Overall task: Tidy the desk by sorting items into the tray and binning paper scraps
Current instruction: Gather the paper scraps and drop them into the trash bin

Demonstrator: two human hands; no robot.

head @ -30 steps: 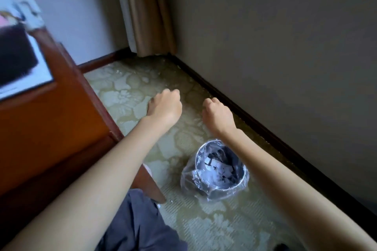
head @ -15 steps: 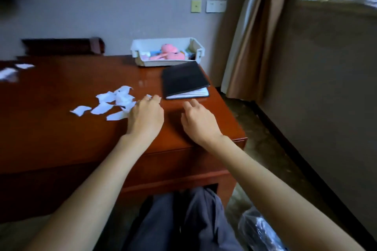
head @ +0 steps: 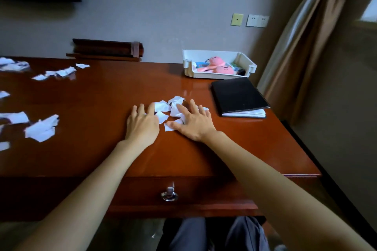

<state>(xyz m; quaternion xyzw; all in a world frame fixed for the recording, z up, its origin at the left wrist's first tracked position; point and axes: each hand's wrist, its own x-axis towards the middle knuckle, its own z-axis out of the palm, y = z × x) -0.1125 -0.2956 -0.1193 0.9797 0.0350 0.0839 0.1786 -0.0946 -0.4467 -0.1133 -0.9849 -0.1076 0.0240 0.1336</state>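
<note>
A small heap of white paper scraps [head: 166, 110] lies on the brown desk [head: 98, 149], between my two hands. My left hand [head: 141, 124] rests flat on the desk at the heap's left edge, fingers spread. My right hand [head: 192, 121] lies palm down on the right part of the heap, fingers apart, covering some scraps. More scraps [head: 41, 128] are scattered on the left of the desk, and others [head: 59, 72] lie farther back. A white tray [head: 188, 65] at the back right holds pink toys [head: 221, 68]. The bin is out of view.
A black notebook [head: 238, 93] lies near the desk's right edge, in front of the tray. A dark wooden holder [head: 106, 50] stands against the back wall. The desk has a drawer with a metal knob [head: 169, 193]. A curtain [head: 302, 47] hangs at the right.
The view has swung from the floor bin up to the desk. Both hands moved from above the bin to the scrap heap and spread flat.
</note>
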